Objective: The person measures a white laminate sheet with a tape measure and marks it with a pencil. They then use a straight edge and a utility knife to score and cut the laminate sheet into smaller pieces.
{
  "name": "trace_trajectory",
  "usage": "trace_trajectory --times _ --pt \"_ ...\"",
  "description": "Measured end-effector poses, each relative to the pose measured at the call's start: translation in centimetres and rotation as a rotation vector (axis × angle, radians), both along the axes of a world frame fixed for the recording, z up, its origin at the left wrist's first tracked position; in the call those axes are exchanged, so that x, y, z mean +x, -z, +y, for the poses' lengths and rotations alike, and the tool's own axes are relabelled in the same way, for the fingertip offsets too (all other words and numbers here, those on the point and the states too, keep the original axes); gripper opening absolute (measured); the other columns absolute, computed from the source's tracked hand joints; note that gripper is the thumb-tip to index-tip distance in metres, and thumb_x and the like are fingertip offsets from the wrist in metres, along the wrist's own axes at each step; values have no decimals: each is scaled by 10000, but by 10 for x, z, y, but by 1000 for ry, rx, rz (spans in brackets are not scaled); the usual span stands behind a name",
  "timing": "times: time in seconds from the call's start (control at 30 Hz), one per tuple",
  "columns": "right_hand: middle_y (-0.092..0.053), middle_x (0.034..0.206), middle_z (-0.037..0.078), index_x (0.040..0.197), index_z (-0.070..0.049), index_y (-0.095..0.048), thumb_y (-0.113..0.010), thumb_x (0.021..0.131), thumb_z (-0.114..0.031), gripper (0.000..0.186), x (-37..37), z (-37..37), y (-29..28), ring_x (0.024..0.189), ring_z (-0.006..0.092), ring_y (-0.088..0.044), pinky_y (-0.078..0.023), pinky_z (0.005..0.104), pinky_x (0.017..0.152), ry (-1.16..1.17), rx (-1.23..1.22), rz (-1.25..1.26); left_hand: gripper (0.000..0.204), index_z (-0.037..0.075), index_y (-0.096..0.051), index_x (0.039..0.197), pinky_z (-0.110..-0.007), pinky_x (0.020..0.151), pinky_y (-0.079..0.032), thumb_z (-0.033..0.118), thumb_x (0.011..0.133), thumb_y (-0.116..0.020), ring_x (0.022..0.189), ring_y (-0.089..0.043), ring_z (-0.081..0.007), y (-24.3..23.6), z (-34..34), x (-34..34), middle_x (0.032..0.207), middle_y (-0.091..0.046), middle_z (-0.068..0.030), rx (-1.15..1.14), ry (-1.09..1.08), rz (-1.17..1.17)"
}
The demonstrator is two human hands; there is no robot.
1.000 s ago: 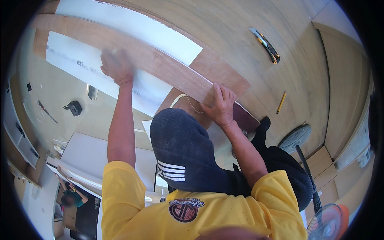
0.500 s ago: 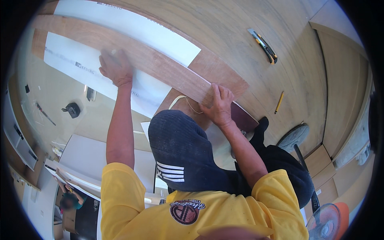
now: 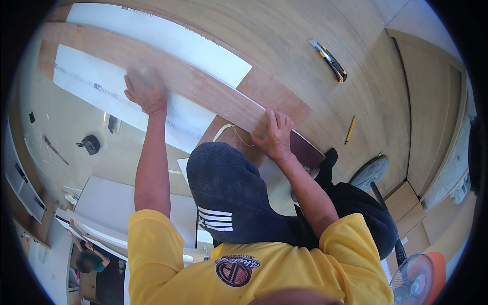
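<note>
A long plywood strip (image 3: 198,76) lies diagonally across white printed sheets (image 3: 86,96) backed by wider brown boards (image 3: 264,96). My left hand (image 3: 147,91) rests on the strip's lower edge and the white sheet, fingers apart and slightly bent, partly blurred. My right hand (image 3: 274,137) has its fingers curled over the strip's right-hand end. Just below that end a pale thin band (image 3: 222,131) lies curved on the brown board, beside a dark maroon panel (image 3: 305,147). My bent knee in dark trousers sits close below both hands.
A utility knife (image 3: 328,61) and yellow pencil (image 3: 351,129) lie at right. A black tape measure (image 3: 89,145) and thin tool (image 3: 56,150) lie left. A pale panel (image 3: 122,203) is lower left, with another person (image 3: 94,262) beyond. A fan (image 3: 414,277) stands lower right.
The view has shifted slightly, so surrounding objects appear a little further left. Both hands keep nearly the same places on the plywood strip, and its position relative to the sheets looks unchanged.
</note>
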State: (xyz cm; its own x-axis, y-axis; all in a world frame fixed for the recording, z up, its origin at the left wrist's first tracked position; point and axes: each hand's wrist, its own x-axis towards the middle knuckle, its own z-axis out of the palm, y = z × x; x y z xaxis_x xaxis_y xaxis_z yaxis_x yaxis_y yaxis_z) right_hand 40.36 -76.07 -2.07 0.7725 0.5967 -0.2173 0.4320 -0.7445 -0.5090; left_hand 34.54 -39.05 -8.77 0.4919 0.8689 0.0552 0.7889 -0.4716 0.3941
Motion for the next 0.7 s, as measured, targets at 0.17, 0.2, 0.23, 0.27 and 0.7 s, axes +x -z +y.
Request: trace_trajectory --times 0.17,0.2,0.23,0.27,0.7 --pt "-532 1259 166 1377 -8 -501 -893 584 -253 918 0 -3 4 1204 365 -493 -351 513 1041 -6 -11 11 830 18 -337 1571 -570 1235 -112 576 987 -525 1526 -273 -363 3 0 -1 1589 -397 -222 24 8 -4" --pt "-533 1259 167 1378 -8 -501 -893 584 -254 919 0 -3 4 1208 365 -492 -350 514 1043 -7 -14 8 830 18 -338 1571 -571 1235 -112 579 988 -522 1526 -274 -364 2 0 0 1589 -397 -222 12 -1 -4" --pt "-533 1261 167 1378 -7 -501 -893 583 -254 920 0 -4 5 1211 365 -492 -350 514 1044 -8 -11 3 829 18 -338 1571 -571 1235 -112 581 989 -519 1525 -274 -366 2 -1 0 1589 -396 -223 9 1 -12" --pt "-534 1263 167 1378 -7 -501 -893 582 -255 921 0 -4 6 1214 365 -492 -350 515 1045 -8 -10 1 829 17 -338 1570 -571 1235 -112 582 990 -517 1524 -275 -367 2 -1 0 1589 -396 -224 -3 -7 -6" --pt "-544 1266 154 1358 -26 -523 -894 572 -258 900 0 0 1 1208 352 -500 -342 511 1041 3 -10 -4 775 -28 -362 1531 -587 1219 -103 497 991 -547 1505 -292 -399 2 -1 -1 1549 -436 -233 22 21 -35"
